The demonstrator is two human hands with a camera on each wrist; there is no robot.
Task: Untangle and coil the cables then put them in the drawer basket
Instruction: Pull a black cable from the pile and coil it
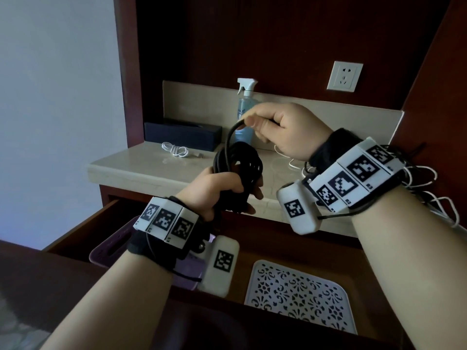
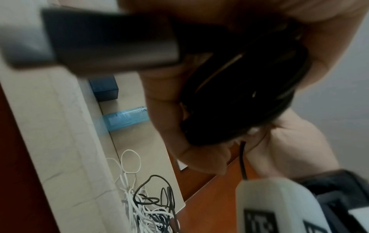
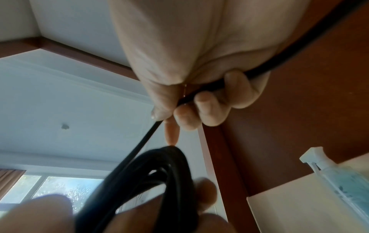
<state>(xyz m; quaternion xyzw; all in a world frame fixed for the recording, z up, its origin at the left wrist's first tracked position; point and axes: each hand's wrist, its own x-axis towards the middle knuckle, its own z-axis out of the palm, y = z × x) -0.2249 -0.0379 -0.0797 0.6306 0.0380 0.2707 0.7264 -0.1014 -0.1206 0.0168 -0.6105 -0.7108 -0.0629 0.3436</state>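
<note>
The left hand (image 1: 214, 190) grips a bundle of black cable (image 1: 237, 160) above the open drawer; the right hand (image 1: 283, 130) pinches its free strand just above the coil. That cable looks nearly wound. A white cable (image 1: 175, 150) lies tied on the tabletop (image 1: 141, 168), while a mixed tangle (image 2: 151, 209) there remains unsorted. The purple drawer basket (image 1: 106, 251) sits mostly hidden under the left wrist, contents unclear

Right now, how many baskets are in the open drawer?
2: a purple basket at the left under the left wrist, and a white patterned basket at the right. Others may be hidden.
</note>
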